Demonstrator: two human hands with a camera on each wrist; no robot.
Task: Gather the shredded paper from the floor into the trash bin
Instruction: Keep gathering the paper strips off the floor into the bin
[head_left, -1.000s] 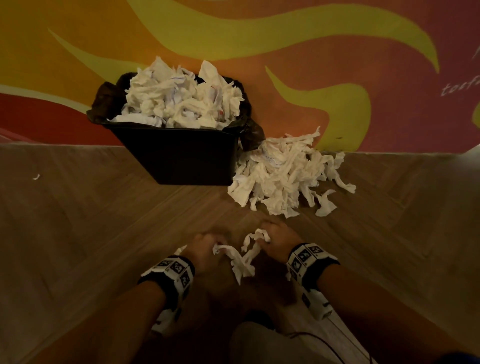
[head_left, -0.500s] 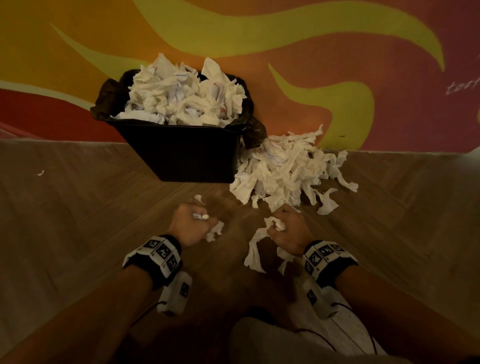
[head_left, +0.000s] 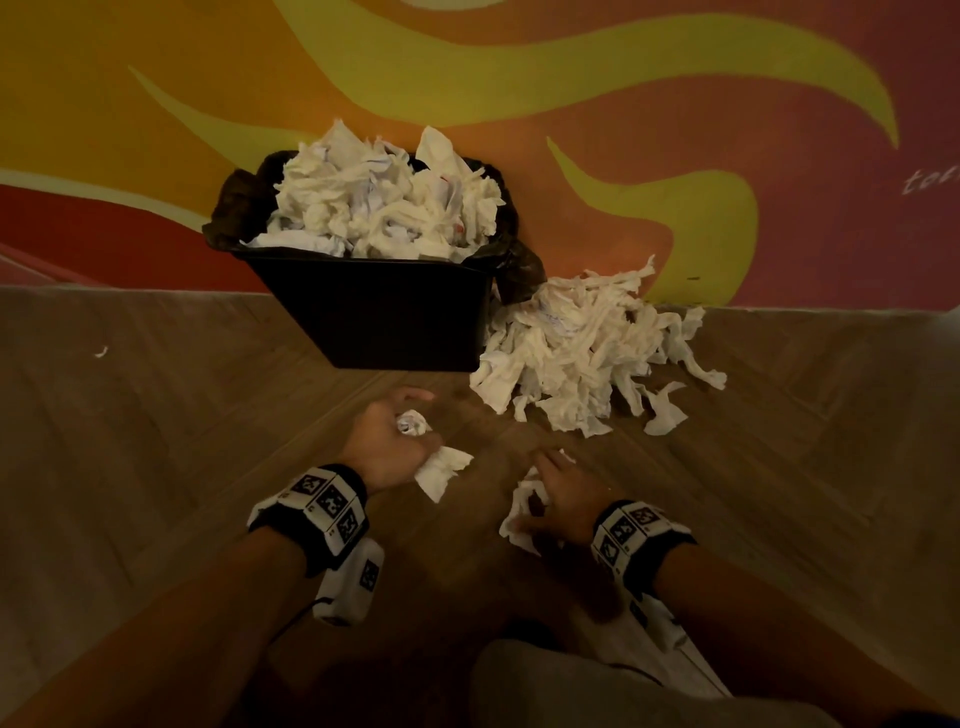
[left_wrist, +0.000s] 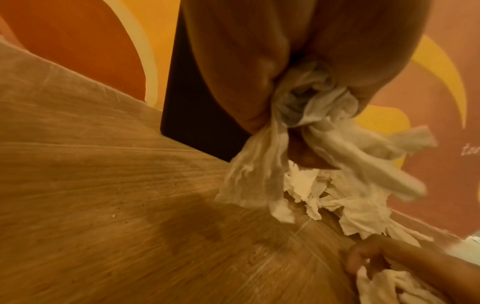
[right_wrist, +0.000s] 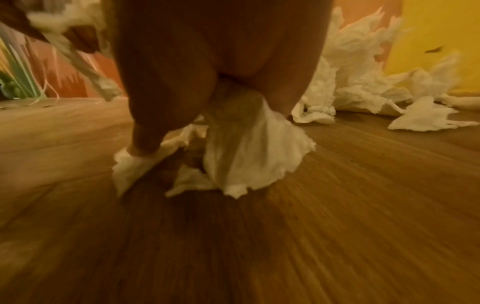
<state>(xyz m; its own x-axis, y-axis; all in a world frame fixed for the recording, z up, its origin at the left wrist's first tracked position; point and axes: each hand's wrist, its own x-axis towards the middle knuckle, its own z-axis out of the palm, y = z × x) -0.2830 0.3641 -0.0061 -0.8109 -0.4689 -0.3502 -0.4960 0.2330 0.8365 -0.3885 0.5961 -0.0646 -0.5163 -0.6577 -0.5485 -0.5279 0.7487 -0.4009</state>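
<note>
Near the middle of the wood-grain floor (head_left: 156, 467), soft white shredded paper sits in both fists. Thin, crinkled strips (left_wrist: 306, 107), torn at the edges, are bunched in the left hand (head_left: 387, 441); its fingers curl tight round the wad, a crumpled knob showing at the top of the fist and limp tails hanging out below the palm. A second bunch (right_wrist: 246, 152) is clamped in the right hand (head_left: 563, 496), whose fingers close over it low against the boards, ragged ends spilling out beneath the fingertips and brushing the floor. Farther off and to the right lies a loose pile of paper (head_left: 582, 358), a tangle of long wrinkled ribbons and flat scraps, touching the right side of the trash bin (head_left: 384, 317). That bin is a black, smooth-walled tub tapering toward its base, lined with a glossy dark bag (head_left: 234, 208), and heaped above its rim with more crumpled white shreds (head_left: 384, 202). One tiny scrap (head_left: 100, 352) lies alone far to the left. Behind everything rises a wall (head_left: 675, 67) painted in orange, red and curving yellow-green bands. Each wrist wears a black band (head_left: 322, 504) carrying square black-and-white markers.
</note>
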